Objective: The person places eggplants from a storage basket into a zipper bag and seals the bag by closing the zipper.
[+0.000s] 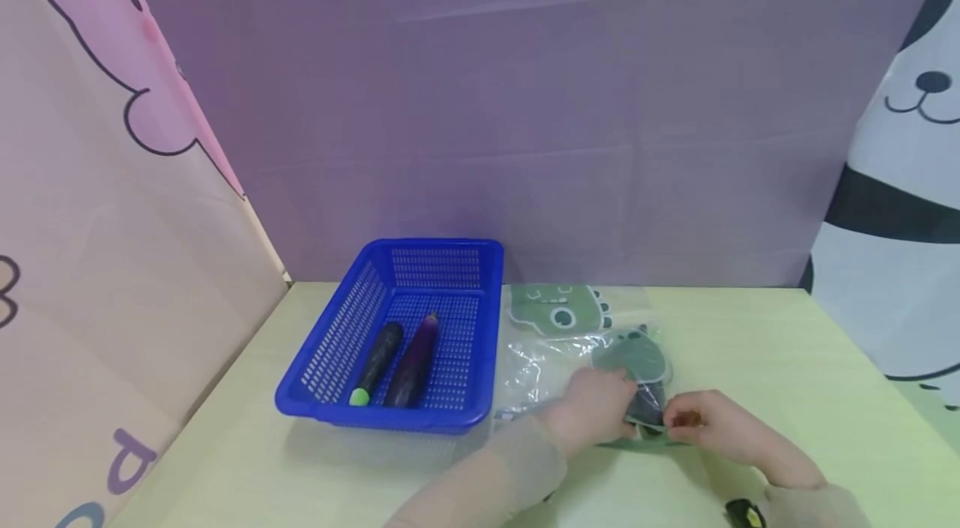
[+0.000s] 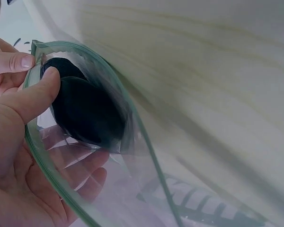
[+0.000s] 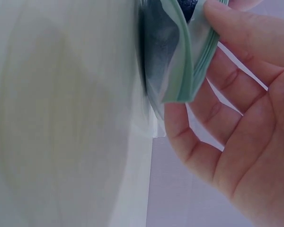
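A clear zip bag [image 1: 536, 370] with green edging and a dinosaur print lies at the table's front right, its mouth parted toward me. Inside are two dark, rounded things [image 2: 90, 111], one overlapping the other; the plastic and hands hide the rest of them. My left hand [image 1: 596, 405] grips one side of the mouth, thumb over the green zip strip [image 2: 42, 161] near the dark things, other fingers behind the plastic. Between thumb and fingers, my right hand [image 1: 712, 425] pinches the bag's right corner, where the green strips [image 3: 194, 75] meet.
Left of the bag stands a blue basket [image 1: 489, 345] holding a dark cucumber-like vegetable [image 1: 378, 357] with a bright green end and a purple eggplant [image 1: 414, 366]. Another dinosaur-print bag [image 1: 555, 309] lies flat behind. Purple cloth [image 1: 465, 95] hangs at the table's back edge.
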`<state>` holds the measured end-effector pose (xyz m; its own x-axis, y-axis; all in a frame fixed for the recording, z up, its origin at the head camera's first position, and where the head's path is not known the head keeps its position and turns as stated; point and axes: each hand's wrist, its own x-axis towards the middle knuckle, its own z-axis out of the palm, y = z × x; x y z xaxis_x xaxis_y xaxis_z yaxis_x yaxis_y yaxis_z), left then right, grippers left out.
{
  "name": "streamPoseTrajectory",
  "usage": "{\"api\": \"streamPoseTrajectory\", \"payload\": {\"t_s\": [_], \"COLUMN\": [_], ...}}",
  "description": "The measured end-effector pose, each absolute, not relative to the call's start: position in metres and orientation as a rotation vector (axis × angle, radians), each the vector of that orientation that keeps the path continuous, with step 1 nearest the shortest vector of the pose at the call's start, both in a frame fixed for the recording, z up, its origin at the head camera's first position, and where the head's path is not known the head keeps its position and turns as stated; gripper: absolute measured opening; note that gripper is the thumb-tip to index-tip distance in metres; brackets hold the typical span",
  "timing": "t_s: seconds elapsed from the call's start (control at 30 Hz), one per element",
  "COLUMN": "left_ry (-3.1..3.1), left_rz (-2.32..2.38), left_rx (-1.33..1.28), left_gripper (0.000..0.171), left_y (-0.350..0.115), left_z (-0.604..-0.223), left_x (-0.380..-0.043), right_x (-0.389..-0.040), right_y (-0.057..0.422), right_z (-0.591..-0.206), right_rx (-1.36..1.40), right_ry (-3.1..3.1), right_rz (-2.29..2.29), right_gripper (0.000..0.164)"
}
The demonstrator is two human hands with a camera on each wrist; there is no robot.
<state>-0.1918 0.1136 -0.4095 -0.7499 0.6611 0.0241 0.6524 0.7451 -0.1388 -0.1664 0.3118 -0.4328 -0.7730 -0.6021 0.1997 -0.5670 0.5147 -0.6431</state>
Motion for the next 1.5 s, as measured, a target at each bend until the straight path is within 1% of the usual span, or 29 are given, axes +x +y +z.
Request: {"api": "streamPoseTrajectory", "payload": {"t_s": [0.33,0.47,0.77,0.87,1.03,1.1,1.17,1.27,1.4,1.5], "left_ry": [-2.914,-2.923,-2.921,-2.926,-2.935,-2.939,-2.937,-2.93,-2.906,-2.866], "left_rz": [0.156,0.134,0.081,0.039,-0.049,-0.11,-0.185,-0.297,-0.401,-0.439], "left_rx": [-1.079,-1.098,-1.159,-1.173,-1.154,-1.137,-1.123,-1.103,-1.085,-1.099], "left_gripper": [0.056,0.061,0.071,0.064,0.036,0.028,0.024,0.025,0.033,0.033], "left_y": [0.112,0.11,0.101,0.097,0.092,0.088,0.084,0.076,0.066,0.06], "left_z": [-0.408,-0.408,-0.402,-0.401,-0.394,-0.388,-0.381,-0.375,-0.373,-0.374], "left_x": [-0.19,-0.19,-0.187,-0.188,-0.187,-0.185,-0.181,-0.178,-0.177,-0.177], "right_x": [-0.167,-0.168,-0.168,-0.168,-0.168,-0.168,-0.167,-0.167,-0.168,-0.168], "right_y": [0.312,0.313,0.313,0.313,0.313,0.313,0.313,0.313,0.312,0.313], "right_z": [-0.433,-0.435,-0.434,-0.435,-0.436,-0.436,-0.436,-0.436,-0.438,-0.438], "right_rx": [-1.003,-1.009,-1.011,-1.0,-1.001,-1.0,-1.0,-1.012,-1.047,-1.064], "right_ry": [2.684,2.671,2.666,2.656,2.653,2.656,2.653,2.661,2.669,2.67], "right_rz": [-1.097,-1.097,-1.092,-1.094,-1.1,-1.102,-1.104,-1.101,-1.108,-1.118], "right_gripper": [0.009,0.006,0.006,0.006,0.006,0.005,0.005,0.005,0.006,0.008]}}
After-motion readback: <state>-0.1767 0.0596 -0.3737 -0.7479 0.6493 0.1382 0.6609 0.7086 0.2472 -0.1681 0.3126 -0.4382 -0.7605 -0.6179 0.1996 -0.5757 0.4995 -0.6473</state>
